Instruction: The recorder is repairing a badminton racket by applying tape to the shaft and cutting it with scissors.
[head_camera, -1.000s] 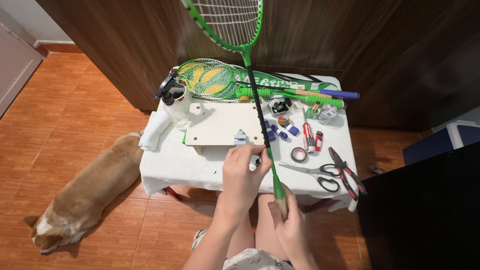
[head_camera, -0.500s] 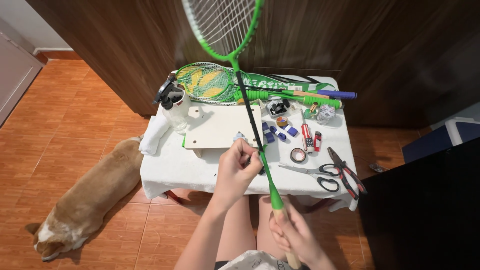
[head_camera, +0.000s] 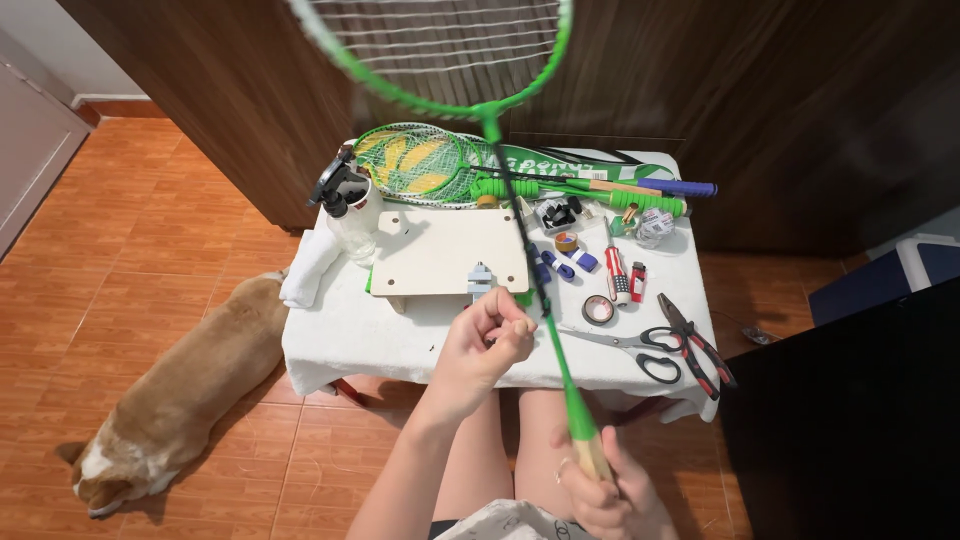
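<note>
Both hands busy: right hand (head_camera: 600, 495) grips racket (head_camera: 540, 300); left hand (head_camera: 485, 345) fingers pinched shut

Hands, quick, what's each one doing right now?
Left hand: closed in a loose fist beside the green badminton racket's thin shaft; what it pinches cannot be told.
Right hand: closed around the racket's bare wooden handle.

Left hand (head_camera: 485, 345): raised at mid-frame, forearm running up from lower left, fingers curled inward, fingertips pinched together. Right hand (head_camera: 608, 495): low at the bottom edge, close to the body, fingers wrapped in a closed grip. Hands well apart.
</note>
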